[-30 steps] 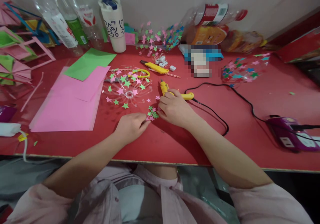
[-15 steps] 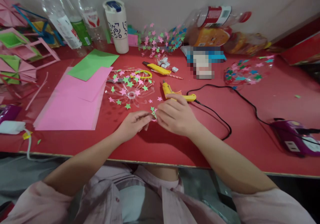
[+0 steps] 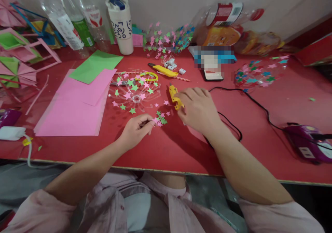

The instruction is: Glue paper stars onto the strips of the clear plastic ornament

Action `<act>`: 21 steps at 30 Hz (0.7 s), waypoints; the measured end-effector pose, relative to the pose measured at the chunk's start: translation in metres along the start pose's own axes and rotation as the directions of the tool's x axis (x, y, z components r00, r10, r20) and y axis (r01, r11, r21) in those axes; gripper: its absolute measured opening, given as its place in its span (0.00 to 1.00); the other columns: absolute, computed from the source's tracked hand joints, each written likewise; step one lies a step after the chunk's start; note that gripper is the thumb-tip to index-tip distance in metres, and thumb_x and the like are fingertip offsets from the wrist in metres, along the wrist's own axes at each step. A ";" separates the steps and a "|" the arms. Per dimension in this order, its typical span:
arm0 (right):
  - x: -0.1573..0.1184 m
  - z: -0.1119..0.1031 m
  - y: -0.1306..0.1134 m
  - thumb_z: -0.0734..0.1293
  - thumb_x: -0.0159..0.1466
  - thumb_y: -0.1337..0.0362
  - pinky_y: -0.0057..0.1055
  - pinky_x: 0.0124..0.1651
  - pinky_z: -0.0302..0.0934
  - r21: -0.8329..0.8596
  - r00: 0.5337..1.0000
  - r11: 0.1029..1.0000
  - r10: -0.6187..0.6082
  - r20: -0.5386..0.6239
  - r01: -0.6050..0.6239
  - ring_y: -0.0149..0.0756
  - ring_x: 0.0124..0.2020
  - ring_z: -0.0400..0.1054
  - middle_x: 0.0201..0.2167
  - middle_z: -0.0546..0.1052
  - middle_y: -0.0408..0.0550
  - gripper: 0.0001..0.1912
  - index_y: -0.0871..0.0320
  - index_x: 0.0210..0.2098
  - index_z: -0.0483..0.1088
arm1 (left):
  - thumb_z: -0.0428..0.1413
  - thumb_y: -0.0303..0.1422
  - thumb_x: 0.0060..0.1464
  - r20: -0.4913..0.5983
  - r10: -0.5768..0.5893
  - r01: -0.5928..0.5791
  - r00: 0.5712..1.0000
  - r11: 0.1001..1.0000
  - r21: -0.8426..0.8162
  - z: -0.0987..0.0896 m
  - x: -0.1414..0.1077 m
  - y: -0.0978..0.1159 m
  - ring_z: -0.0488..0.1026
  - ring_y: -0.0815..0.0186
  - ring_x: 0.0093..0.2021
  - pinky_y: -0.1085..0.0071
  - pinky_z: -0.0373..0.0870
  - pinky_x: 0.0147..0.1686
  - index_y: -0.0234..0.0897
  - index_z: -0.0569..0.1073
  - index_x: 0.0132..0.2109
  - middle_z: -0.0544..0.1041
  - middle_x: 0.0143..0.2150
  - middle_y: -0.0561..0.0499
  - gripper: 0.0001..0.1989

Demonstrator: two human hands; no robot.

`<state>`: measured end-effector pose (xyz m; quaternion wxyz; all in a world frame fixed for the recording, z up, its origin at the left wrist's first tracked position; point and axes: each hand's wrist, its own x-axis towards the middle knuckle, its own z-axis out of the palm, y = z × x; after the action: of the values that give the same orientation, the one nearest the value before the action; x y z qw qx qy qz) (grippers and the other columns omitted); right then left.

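Note:
My left hand (image 3: 138, 129) has its thumb and forefinger pinched on a small pink paper star (image 3: 155, 121), right beside a loose pile of pink and green stars (image 3: 163, 119). My right hand (image 3: 198, 110) is over the handle of the yellow glue gun (image 3: 174, 94), its fingers wrapped round it; the nozzle points up and away from me. Left of the gun lies a clear plastic piece (image 3: 136, 98) dotted with pink and green stars. Yellow-handled scissors (image 3: 153, 76) are partly beneath it.
Pink sheets (image 3: 75, 111) and a green sheet (image 3: 95, 66) lie at left. Bottles (image 3: 68, 32) and a white cup (image 3: 121, 28) stand behind. A yellow cutter (image 3: 164, 71) lies at the centre back. The black cord (image 3: 255, 105) runs right to a purple power strip (image 3: 301, 139).
My right hand has left the star pile, moved right and closed on the glue gun's handle. My left hand has stayed nearly in place. More of the star pile shows.

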<state>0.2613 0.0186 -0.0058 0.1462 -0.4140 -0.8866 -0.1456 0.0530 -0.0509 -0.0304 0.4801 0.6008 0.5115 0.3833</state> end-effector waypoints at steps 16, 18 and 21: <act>0.005 0.021 0.028 0.61 0.52 0.71 0.36 0.41 0.60 0.222 0.985 0.961 0.150 0.089 -0.166 0.44 0.41 0.65 0.40 0.70 0.58 0.15 0.63 0.41 0.66 | 0.51 0.27 0.55 -0.324 0.572 -0.436 0.754 0.804 0.405 -0.022 -0.015 0.005 0.64 0.76 0.19 0.79 0.61 0.21 0.35 0.71 0.32 0.70 0.21 0.56 0.06; 0.006 0.008 0.018 0.63 0.55 0.66 0.35 0.39 0.61 0.378 0.973 0.908 0.221 -0.066 -0.181 0.41 0.39 0.65 0.38 0.71 0.54 0.12 0.60 0.39 0.65 | 0.50 0.29 0.57 -0.383 0.467 -0.392 0.797 0.882 0.260 -0.025 -0.014 0.004 0.65 0.75 0.20 0.79 0.62 0.20 0.36 0.71 0.33 0.69 0.21 0.56 0.06; 0.004 -0.014 -0.003 0.64 0.60 0.59 0.33 0.35 0.61 0.611 0.952 0.779 0.276 -0.131 -0.141 0.35 0.32 0.65 0.32 0.70 0.45 0.07 0.55 0.35 0.64 | 0.50 0.32 0.57 -0.412 0.386 -0.347 0.826 0.923 0.169 -0.026 -0.013 0.003 0.64 0.75 0.19 0.79 0.62 0.20 0.36 0.71 0.33 0.69 0.20 0.56 0.07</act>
<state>0.2585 0.0145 0.0087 0.3783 -0.4252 -0.8144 0.1134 0.0271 -0.0589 -0.0210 0.2438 0.6064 0.4971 0.5707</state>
